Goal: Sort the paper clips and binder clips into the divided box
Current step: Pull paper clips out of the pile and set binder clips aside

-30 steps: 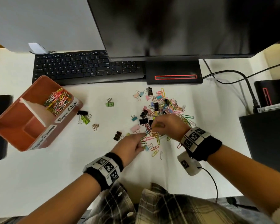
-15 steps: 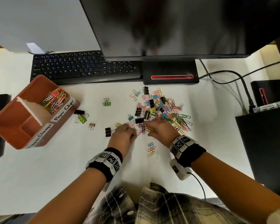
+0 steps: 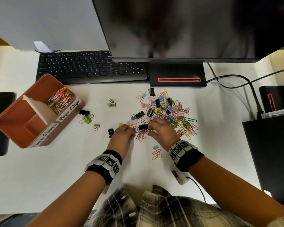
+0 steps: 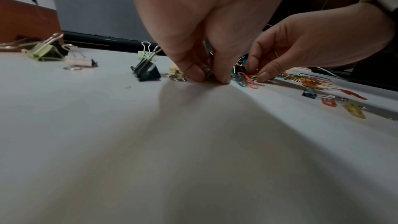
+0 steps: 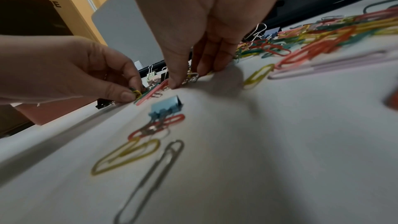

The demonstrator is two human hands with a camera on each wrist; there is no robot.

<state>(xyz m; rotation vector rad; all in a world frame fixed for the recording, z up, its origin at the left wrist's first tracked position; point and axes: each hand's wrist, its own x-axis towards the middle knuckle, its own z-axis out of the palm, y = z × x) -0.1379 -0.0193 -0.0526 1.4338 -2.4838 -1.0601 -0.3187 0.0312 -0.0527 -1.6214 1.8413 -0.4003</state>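
A mixed pile of coloured paper clips and binder clips [image 3: 170,112] lies on the white desk in front of the monitor base. At the pile's near-left edge my left hand [image 3: 134,134] pinches a few paper clips [image 5: 136,94] against the desk. My right hand [image 3: 150,131] is just beside it, thumb and fingers curled round a small bunch of paper clips [image 5: 191,76]. A black binder clip [image 3: 143,126] stands between the hands. The orange divided box [image 3: 23,128] sits far left, with paper clips [image 3: 61,99] in its "Paper Clips" half.
Stray binder clips lie between box and pile: green [image 3: 112,104], black with green [image 3: 85,116], rose [image 3: 96,126], black [image 3: 110,132]. A blue binder clip [image 3: 155,147] and loose paper clips lie by my right wrist. Keyboard [image 3: 92,66], monitor base [image 3: 177,74] and cables [image 3: 252,89] border the back.
My left hand's outstretched finger has curled in, and the hand now pinches clips at the pile's edge. My right hand stays close beside it, fingers down among the clips.
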